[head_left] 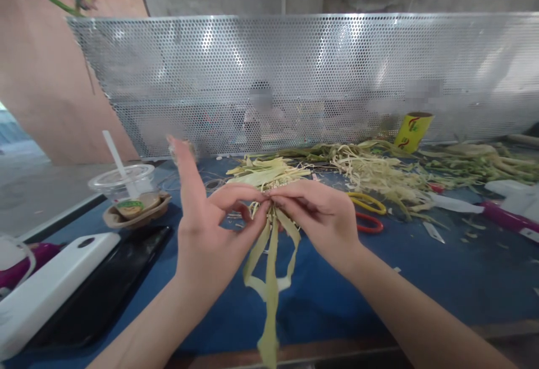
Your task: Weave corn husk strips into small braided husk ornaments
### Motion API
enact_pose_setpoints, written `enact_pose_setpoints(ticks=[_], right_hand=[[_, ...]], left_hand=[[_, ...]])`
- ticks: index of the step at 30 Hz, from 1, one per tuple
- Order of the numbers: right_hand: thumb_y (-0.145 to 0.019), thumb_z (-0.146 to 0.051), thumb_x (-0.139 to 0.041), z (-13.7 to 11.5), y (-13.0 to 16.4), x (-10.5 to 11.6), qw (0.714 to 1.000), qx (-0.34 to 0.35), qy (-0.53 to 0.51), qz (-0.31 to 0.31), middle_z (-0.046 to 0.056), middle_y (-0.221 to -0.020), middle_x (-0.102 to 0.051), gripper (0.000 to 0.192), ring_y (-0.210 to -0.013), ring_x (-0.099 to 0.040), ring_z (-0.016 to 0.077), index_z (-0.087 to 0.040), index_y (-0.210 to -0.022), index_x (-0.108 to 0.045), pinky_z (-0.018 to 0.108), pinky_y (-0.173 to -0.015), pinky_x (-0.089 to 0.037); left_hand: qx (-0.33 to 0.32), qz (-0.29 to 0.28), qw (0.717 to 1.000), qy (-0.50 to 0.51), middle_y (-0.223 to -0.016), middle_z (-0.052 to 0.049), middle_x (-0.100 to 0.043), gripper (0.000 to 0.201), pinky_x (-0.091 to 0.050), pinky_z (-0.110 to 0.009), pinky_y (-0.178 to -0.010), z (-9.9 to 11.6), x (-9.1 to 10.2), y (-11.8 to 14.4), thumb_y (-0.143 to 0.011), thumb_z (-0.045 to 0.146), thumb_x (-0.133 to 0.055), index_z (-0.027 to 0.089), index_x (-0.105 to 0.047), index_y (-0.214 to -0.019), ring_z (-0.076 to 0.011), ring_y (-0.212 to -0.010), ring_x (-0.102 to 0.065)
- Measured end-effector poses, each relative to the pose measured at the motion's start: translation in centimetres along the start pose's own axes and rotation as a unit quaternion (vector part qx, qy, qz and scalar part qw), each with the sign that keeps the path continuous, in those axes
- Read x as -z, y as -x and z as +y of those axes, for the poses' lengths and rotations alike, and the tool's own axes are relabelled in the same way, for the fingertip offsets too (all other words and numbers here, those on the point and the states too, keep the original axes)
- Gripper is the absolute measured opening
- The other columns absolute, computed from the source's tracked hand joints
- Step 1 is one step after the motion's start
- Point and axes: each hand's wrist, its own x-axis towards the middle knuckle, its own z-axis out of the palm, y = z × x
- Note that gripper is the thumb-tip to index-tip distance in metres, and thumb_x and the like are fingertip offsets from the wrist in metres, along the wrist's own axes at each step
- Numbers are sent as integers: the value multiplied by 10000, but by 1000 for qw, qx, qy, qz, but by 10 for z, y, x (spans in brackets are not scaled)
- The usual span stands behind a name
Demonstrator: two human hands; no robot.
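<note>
My left hand (pixel 210 226) pinches a gathered bunch of pale green leaf strips (pixel 273 279), which look like corn husk. One finger of that hand points upward while the thumb and another fingertip press together. At the same spot my right hand (pixel 322 217) pinches the bunch between thumb and fingers, its fingertips touching the left ones. Below the pinch the strips hang over the blue table, one long and flat, others bent into a loop. Above it a fan of cut strips (pixel 267 171) spreads away from me. The exact pinch point is hidden by the fingertips.
Scissors with a yellow and red handle (pixel 369 223) lie beside my right hand. Shredded husk (pixel 379 175) is piled behind them, near a yellow tube (pixel 413 132). Leftward are a lidded cup (pixel 124 181), a black phone (pixel 105 285) and a white power bank (pixel 54 290). A perforated panel (pixel 295 60) borders the back.
</note>
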Motion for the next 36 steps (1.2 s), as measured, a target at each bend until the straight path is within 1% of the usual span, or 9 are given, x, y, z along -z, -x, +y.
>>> enact_pose_setpoints(ticks=[2,5,11,14,18,23,28,33,36], right_hand=[[-809,-138,-571,0,1,0,1000,-3,2,1,-7,-736,-691,115,-568,-626,75,-176,-830,-678,174,-576,-514],[-812,-162,-571,0,1,0,1000,4,17,8,0,-738,-696,111,-631,-642,96,-185,-822,-679,181,-574,-513],[-805,-107,-546,-1,-1,1,999,29,0,-24,-13,-726,-699,184,-641,-642,103,-221,-854,-682,218,-630,-528],[-800,-98,-539,-2,-2,2,999,26,-8,-29,-12,-752,-701,207,-645,-645,104,-233,-859,-685,211,-591,-525],[-782,-88,-557,-1,-2,3,999,42,18,-8,-8,-773,-709,208,-694,-647,111,-230,-852,-691,201,-588,-525],[-770,-52,-565,1,-2,2,997,71,27,-8,38,-796,-715,195,-727,-656,114,-168,-852,-698,200,-667,-530],[-769,-68,-573,0,0,0,998,60,26,-6,22,-823,-722,212,-758,-669,132,-208,-855,-707,229,-713,-542],[-772,-119,-591,0,1,-4,999,-28,-19,11,-3,-825,-726,180,-739,-677,143,-234,-832,-715,252,-681,-572],[-756,-132,-607,-1,1,-6,989,-111,-98,21,7,-812,-725,154,-677,-681,143,-218,-822,-718,254,-623,-592]], left_hand=[[59,-10,998,31,-710,25,-687,1079,-545,-278,-539,1,1,-1,-648,158,-704,240,44,-1421,-184,-680,-652],[171,-19,980,103,-713,29,-703,1121,-565,-271,-548,6,2,-4,-640,189,-713,219,98,-1414,-156,-590,-652],[291,-27,939,182,-689,41,-720,1140,-566,-217,-601,10,6,-9,-605,124,-747,229,47,-1416,-134,-647,-680],[324,-21,921,216,-686,20,-729,1122,-565,-204,-616,11,7,-11,-596,80,-737,178,20,-1419,-131,-645,-684],[360,-16,909,209,-731,-9,-743,1022,-578,-218,-618,18,7,-13,-647,60,-690,151,-30,-1422,-148,-668,-693],[319,-35,933,163,-780,-4,-746,1102,-598,-289,-601,17,8,-12,-638,139,-734,185,43,-1418,-195,-695,-699],[255,-2,960,113,-718,33,-741,1080,-604,-306,-610,19,2,-5,-673,121,-700,213,81,-1414,-177,-617,-693],[164,24,986,34,-728,32,-742,1113,-604,-292,-618,22,-3,2,-649,108,-710,259,85,-1414,-194,-630,-696],[157,22,987,11,-732,29,-743,1138,-600,-274,-599,22,-3,2,-636,96,-719,255,101,-1409,-186,-607,-691]])
